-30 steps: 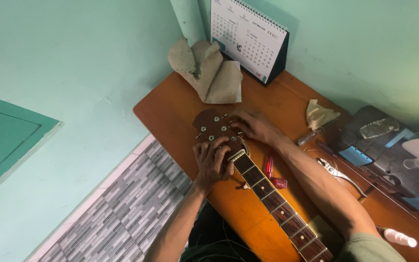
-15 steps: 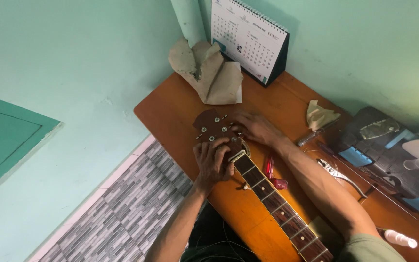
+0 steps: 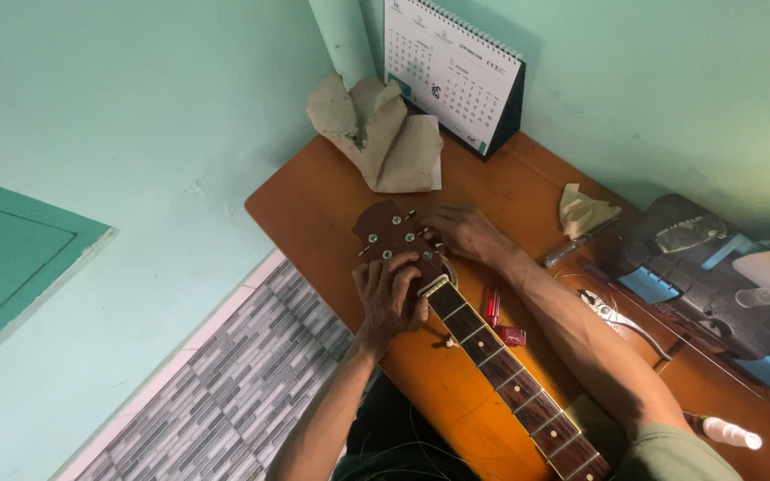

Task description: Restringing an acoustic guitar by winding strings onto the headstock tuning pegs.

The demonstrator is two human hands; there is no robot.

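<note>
Left hand (image 3: 391, 295) lies on the neck (image 3: 492, 352) at the nut, fingers curled together. Right hand (image 3: 462, 232) rests beside the headstock (image 3: 389, 233), fingers pressed together.

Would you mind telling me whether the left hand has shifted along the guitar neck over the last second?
No. The left hand stays over the neck just below the headstock, the same spot against the table edge as earlier.

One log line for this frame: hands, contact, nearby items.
left hand: on guitar headstock near nut | right hand: at tuners, far side | nearby: red tool, pliers, calendar
</note>
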